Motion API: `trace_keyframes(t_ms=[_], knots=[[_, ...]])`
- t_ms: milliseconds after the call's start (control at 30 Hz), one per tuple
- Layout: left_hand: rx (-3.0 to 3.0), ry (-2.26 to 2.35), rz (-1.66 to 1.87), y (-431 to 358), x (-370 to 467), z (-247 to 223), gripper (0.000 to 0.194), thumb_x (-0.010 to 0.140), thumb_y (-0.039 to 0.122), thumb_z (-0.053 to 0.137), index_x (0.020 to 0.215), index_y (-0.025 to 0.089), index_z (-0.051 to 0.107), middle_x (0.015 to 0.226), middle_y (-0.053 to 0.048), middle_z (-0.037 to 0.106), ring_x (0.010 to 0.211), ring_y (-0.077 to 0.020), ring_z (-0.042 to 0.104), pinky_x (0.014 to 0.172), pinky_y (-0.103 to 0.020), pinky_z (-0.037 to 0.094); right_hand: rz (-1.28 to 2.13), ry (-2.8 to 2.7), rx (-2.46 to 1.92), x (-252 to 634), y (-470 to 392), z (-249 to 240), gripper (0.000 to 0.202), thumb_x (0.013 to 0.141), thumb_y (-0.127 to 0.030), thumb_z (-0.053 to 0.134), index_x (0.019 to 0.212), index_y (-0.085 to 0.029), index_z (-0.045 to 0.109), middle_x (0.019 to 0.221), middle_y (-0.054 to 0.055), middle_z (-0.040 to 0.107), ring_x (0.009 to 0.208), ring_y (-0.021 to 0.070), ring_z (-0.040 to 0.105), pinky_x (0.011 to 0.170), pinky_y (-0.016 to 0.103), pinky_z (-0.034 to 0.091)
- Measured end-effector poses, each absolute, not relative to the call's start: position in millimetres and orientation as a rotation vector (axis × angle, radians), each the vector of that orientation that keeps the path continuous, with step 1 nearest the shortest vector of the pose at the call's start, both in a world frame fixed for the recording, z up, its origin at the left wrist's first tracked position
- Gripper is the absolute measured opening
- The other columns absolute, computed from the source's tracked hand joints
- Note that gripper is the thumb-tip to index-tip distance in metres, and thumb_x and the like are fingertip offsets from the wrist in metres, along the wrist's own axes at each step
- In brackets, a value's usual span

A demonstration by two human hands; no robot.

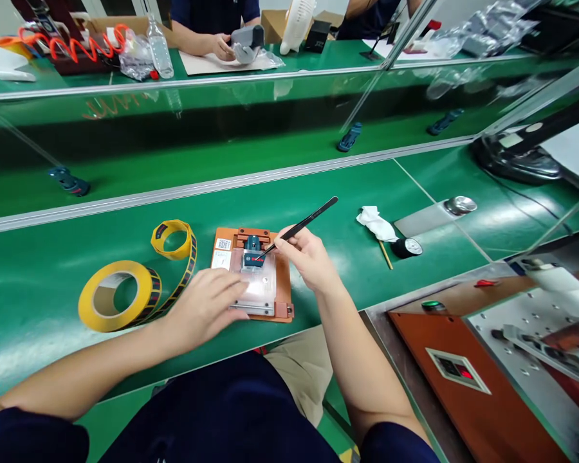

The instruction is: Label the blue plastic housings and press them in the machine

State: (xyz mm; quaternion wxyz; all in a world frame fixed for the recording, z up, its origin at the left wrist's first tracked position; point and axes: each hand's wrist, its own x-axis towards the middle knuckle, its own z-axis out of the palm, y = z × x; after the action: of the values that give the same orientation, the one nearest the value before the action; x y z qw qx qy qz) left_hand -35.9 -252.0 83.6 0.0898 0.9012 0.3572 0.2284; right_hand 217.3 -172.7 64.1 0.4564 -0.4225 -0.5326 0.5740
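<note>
My right hand grips black tweezers in a pinch, their tips down on a dark label with red lettering. That label lies at the upper part of a clear plastic cover on an orange-brown fixture. Just above the label, a dark blue part sits in the fixture. My left hand rests flat on the cover's left side, fingers stretched out. Left of it stands a yellow roll of labels, its strip running to a smaller coil.
Beyond a metal rail, several blue tool bodies, one a blue housing, lie on a green conveyor belt. A white cloth, a round gauge and a metal-capped bottle are to the right. An orange machine stands lower right.
</note>
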Motion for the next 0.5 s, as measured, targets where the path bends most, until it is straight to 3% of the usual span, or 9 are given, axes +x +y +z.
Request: trace_keyframes(t_ms=[133,500], knots=[[2.758,1.015,0.717,-266,-22,61,0.044,0.094,0.037,0.067,0.13,0.013,0.058,0.133,-0.015,0.064,0.123,-0.0316,0.053,0.104,-0.049,0.04,1.408,-1.308,-1.028,216,-173,64,0.024,0.088,-0.042,0.073,0.097,-0.022,0.062,0.092,0.004,0.073,0.092,0.0199,0.07,0.085,0.034,0.053],[2.77,1.055,0.722,-266,-21,65,0.042,0.094,0.03,0.069,0.131,0.014,0.058,0.133,-0.014,0.065,0.123,-0.0302,0.054,0.103,-0.048,0.039,1.387,-1.323,-1.024,215,-176,64,0.025,0.089,-0.042,0.072,0.096,-0.021,0.061,0.09,0.003,0.071,0.09,0.0182,0.069,0.084,0.032,0.053]])
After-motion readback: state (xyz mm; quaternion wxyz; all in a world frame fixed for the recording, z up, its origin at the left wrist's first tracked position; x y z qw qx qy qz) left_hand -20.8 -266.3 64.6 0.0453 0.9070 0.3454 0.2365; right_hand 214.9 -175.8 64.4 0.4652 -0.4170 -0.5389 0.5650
